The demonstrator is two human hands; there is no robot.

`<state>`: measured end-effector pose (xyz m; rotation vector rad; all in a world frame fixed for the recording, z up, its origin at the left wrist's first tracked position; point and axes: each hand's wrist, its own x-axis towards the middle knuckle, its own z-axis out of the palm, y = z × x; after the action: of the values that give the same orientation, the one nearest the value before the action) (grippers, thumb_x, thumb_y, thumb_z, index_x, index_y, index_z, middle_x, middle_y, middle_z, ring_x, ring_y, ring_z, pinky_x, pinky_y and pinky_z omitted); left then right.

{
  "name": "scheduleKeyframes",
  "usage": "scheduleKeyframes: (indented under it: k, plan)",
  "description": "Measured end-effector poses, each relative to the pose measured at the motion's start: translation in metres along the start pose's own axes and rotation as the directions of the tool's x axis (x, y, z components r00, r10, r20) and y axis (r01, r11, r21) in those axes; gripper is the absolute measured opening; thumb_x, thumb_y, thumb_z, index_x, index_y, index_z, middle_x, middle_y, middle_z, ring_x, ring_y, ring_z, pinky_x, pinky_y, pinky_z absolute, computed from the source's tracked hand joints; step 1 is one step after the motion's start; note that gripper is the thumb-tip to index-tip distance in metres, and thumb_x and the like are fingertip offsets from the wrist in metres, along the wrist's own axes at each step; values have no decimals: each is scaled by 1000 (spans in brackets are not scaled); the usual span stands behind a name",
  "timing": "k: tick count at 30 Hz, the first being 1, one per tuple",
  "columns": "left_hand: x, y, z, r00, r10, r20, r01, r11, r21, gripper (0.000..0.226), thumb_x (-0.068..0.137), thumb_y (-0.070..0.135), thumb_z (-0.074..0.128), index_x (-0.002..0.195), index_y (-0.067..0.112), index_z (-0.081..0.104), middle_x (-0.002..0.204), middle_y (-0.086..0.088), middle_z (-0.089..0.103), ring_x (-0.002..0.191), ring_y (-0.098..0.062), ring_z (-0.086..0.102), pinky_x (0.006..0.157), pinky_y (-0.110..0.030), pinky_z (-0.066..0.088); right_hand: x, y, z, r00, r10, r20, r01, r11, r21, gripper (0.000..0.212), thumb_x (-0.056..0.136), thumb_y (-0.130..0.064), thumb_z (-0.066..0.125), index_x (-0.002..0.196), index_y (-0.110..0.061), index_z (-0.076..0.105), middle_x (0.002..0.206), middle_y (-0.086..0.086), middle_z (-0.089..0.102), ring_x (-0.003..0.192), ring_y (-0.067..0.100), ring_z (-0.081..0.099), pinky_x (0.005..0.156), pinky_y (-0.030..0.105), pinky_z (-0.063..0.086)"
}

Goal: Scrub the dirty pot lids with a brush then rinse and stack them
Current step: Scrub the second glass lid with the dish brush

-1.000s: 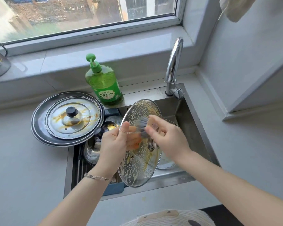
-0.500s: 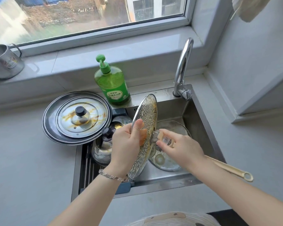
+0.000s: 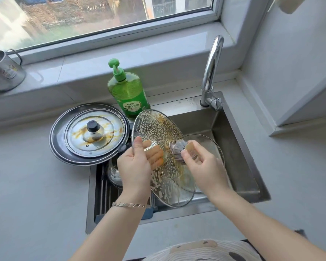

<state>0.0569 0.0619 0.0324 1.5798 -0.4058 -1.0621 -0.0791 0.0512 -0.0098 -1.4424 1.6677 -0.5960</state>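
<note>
L hand (image 3: 135, 166) grips soapy glass lid (image 3: 154, 129), tilted over sink (image 3: 239, 157). R hand (image 3: 203, 166) pinches brush (image 3: 178, 147), bristles on the lid. Stained lid (image 3: 105, 136) far left.

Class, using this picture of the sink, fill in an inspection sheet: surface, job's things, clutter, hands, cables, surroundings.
Surface: pale countertop around a steel sink.
Job's things: foamy glass lid held tilted over the sink; brush with its bristles against it; stained steel lid with a black knob, lying on a larger dark lid at the sink's left; another glass lid in the basin.
Clutter: green dish soap bottle behind the sink; metal mug on the windowsill.
Hands: left hand grips the foamy glass lid by its rim; right hand grips the brush.
Cables: nothing seen.
Surroundings: faucet, no water seen running; window above.
</note>
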Motion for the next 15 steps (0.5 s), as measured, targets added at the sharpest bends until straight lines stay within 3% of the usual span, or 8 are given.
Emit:
scheduleKeyframes:
  k: [2, 4, 7, 9, 11, 12, 13, 15]
  plan:
    - [-4, -7, 0, 998, 59, 27, -61, 995, 80, 30, 96, 34, 47, 88, 11, 63, 80, -11, 72, 74, -19, 72, 63, -27, 59, 4, -7, -4, 995, -86, 44, 96, 938, -333, 35, 92, -54, 41, 125, -44, 48, 68, -9, 60, 73, 17, 55, 57, 28, 38]
    - [-8, -9, -2, 990, 119, 78, -129, 981, 144, 30, 90, 39, 50, 88, 14, 65, 81, -9, 73, 79, -18, 72, 68, -28, 58, 15, -12, -6, 994, -71, 87, 98, 926, -364, 29, 90, -57, 39, 113, -44, 52, 68, -7, 59, 75, 20, 57, 57, 28, 36]
    - [-9, -9, -6, 979, 170, 110, -188, 966, 176, 33, 81, 44, 51, 87, 15, 66, 81, -8, 73, 79, -18, 72, 70, -29, 58, 37, -8, -7, 958, 184, 221, -208, 974, 91, 25, 89, -51, 49, 93, -31, 63, 63, -8, 53, 48, 8, 45, 51, 19, 37]
    - [-8, -6, -8, 979, 178, 103, -193, 967, 164, 31, 87, 39, 50, 89, 13, 66, 80, -9, 74, 77, -18, 73, 67, -29, 59, 40, -3, -13, 797, 407, 446, -566, 761, 317, 27, 90, -48, 51, 89, -24, 62, 55, -2, 46, 32, 5, 28, 34, 12, 23]
    - [-5, -5, -10, 986, 152, 72, -160, 980, 120, 30, 93, 34, 48, 90, 10, 65, 77, -9, 74, 75, -20, 73, 64, -28, 59, 35, 5, -12, 679, 454, 576, -722, 556, 412, 30, 91, -48, 50, 94, -19, 58, 52, 0, 41, 30, 4, 21, 29, 10, 14]
    - [-3, -5, -10, 991, 125, 53, -130, 987, 90, 30, 94, 33, 47, 90, 9, 65, 76, -9, 74, 75, -22, 73, 63, -29, 59, 30, 5, -9, 675, 449, 586, -731, 515, 447, 29, 91, -47, 50, 92, -18, 57, 53, 0, 41, 30, 4, 22, 28, 11, 14]
    - [-2, -6, -10, 995, 98, 35, -100, 993, 64, 30, 95, 32, 47, 89, 9, 64, 74, -9, 74, 75, -23, 73, 62, -29, 59, 25, 7, -4, 726, 440, 528, -683, 552, 478, 27, 92, -45, 51, 88, -18, 57, 56, -1, 42, 30, 3, 26, 28, 13, 18]
    - [-1, -8, -8, 998, 65, 21, -66, 997, 40, 29, 96, 32, 47, 88, 9, 64, 72, -8, 73, 75, -23, 73, 61, -27, 59, 12, 7, 4, 904, 336, 262, -422, 793, 440, 22, 92, -43, 52, 94, -22, 60, 68, -8, 51, 46, 0, 48, 42, 16, 41]
